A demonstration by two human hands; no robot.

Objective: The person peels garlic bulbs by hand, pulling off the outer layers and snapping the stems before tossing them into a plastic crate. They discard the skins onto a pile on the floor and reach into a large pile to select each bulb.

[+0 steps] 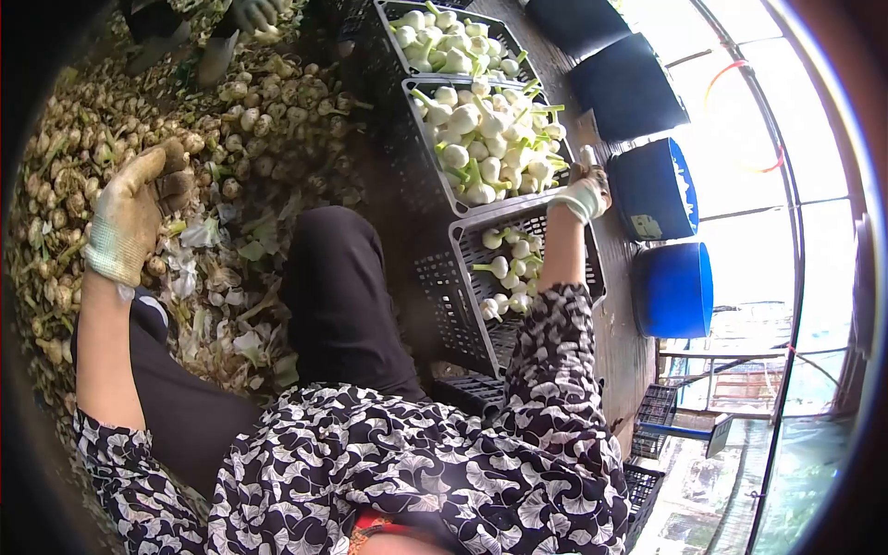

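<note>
My left hand, in a soiled knitted glove, is over a large heap of untrimmed garlic bulbs. Its fingers curl inward, and what they hold, if anything, is hidden. My right hand, gloved too, reaches over the far side of the nearest black crate. A small pale piece, apparently a garlic bulb, sticks out of its closed fingers. Several cleaned white bulbs with short green stems lie in that crate. Just beyond it, another crate is heaped with trimmed garlic.
A third crate of garlic stands farther on. Blue tubs line the right side of the boards. Papery peelings lie beside my knee. At upper left, another person's gloved hand and shoes show beside the heap.
</note>
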